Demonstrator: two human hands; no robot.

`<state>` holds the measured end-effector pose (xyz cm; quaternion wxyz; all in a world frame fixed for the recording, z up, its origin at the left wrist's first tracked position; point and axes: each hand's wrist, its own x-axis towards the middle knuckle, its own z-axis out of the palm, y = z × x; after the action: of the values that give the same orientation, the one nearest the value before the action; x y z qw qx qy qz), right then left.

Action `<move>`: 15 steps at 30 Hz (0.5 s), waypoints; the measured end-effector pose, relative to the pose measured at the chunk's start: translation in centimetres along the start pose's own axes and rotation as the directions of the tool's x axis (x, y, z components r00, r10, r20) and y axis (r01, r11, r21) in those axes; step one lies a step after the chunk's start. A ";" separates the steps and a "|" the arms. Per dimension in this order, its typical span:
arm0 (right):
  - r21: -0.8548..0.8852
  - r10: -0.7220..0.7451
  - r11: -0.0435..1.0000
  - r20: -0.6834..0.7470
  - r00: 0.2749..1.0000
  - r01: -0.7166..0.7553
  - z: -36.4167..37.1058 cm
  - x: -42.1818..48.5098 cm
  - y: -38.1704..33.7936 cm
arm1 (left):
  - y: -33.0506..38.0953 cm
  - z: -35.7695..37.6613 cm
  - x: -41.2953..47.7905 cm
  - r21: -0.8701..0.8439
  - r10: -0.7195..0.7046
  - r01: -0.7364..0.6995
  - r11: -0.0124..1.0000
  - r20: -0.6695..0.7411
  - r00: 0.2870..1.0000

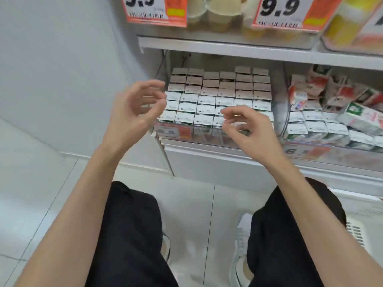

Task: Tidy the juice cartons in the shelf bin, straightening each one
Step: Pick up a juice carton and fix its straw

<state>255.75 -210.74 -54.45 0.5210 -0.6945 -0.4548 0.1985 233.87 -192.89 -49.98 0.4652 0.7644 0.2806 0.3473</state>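
A clear shelf bin [199, 135] on the lower shelf holds several upright juice cartons [217, 94] packed in neat rows, white tops showing. My left hand [136, 108] hovers in front of the bin's left edge, fingers loosely curled, holding nothing. Over the bin's front right cartons hovers my right hand [248, 129], its fingers also loosely curled and empty. Whether its fingertips touch a carton top cannot be told.
To the right, a second bin [331, 150] holds cartons in disorder, with one green-and-white carton [360, 118] lying on its side on top. Price tags hang on the bin fronts. An upper shelf [228, 48] carries yellow drink packs. White wall stands at left; I crouch on a tiled floor.
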 end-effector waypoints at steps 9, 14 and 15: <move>-0.229 -0.096 0.962 0.231 0.968 0.150 5.3 5.9 -1.9 | -2.9 -2.8 0.6 0.146 0.025 -0.032 0.989 0.051 0.998; -0.450 -0.107 0.856 0.330 0.938 0.256 8.6 9.1 -2.0 | -3.9 -4.5 0.8 0.165 0.033 -0.033 0.986 0.004 0.999; -0.498 -0.101 0.821 0.357 0.929 0.280 9.1 9.6 -2.0 | -4.0 -4.6 0.8 0.172 0.036 -0.037 0.984 0.003 0.999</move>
<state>252.98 -197.66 -54.20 0.2420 -0.7225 -0.6371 0.1164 230.28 -188.25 -51.91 0.3909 0.8068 0.2954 0.3301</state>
